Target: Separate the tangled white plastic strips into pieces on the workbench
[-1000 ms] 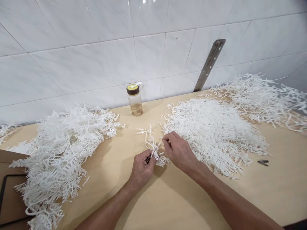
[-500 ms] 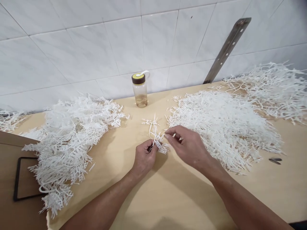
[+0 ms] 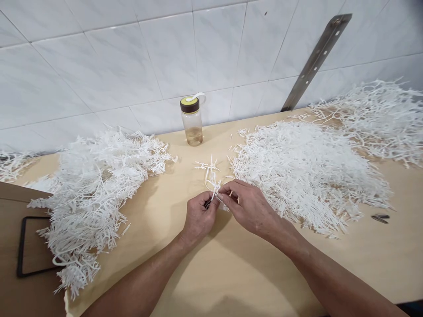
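A small white branched piece rises from between my hands over the middle of the table. My left hand is closed on its lower part, and a small dark object shows between the fingers. Close against it on the right, my right hand pinches at the same piece with thumb and forefinger. Their fingertips nearly meet and hide where the piece is held. A big heap of white branched pieces lies to the left, and a wide heap of thin white pieces to the right.
A clear bottle with a dark and yellow lid stands near the tiled wall. A metal bracket leans there. More white branches lie at the back right. Small dark pieces rest at the right. A brown box is at the left edge.
My right hand has moved left and slightly down, from beside the white piece to right against my left hand. My left hand has stayed nearly in place.
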The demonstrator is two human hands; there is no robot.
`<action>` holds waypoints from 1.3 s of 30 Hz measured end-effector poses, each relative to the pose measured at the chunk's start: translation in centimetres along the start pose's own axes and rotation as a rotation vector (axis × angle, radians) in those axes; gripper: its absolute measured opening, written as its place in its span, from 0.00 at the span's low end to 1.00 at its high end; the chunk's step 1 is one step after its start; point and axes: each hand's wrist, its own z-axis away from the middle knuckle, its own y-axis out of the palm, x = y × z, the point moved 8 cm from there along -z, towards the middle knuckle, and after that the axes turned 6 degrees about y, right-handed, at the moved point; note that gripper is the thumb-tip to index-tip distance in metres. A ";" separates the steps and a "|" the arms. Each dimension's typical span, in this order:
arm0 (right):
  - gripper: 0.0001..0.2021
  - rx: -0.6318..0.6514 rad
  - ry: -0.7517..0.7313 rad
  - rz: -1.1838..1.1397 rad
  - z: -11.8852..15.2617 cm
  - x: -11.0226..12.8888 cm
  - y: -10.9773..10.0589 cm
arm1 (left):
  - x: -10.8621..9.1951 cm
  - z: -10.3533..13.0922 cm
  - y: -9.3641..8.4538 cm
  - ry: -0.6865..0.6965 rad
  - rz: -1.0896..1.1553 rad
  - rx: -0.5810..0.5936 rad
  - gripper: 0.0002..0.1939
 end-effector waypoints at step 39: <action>0.08 0.002 -0.085 0.386 0.4 0.6 0.7 | -1.1 0.3 0.4 0.052 -0.146 0.055 0.18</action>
